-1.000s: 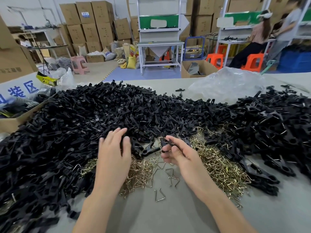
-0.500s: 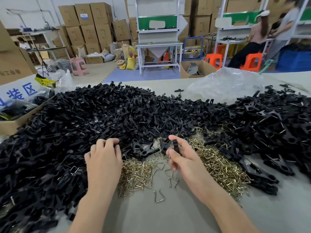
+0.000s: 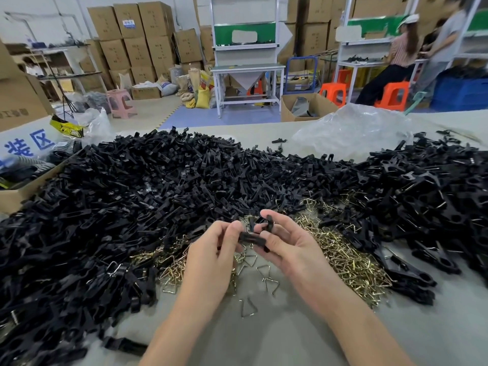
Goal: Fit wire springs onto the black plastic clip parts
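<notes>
Black clip part point(image 3: 252, 238) looked light, rigid; left hand point(image 3: 211, 249) and right hand point(image 3: 293, 245) each pinched one end above spring pile point(image 3: 343, 260). Best grip: flat sides.

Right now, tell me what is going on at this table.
A person is assembling clips with bare hands. The left hand pinches a clip part and the right hand holds a second part; the two parts meet between the hands, above the spring pile. Whether a spring is on them yet cannot be told. Heaps of black parts lie around the springs on the table.
</notes>
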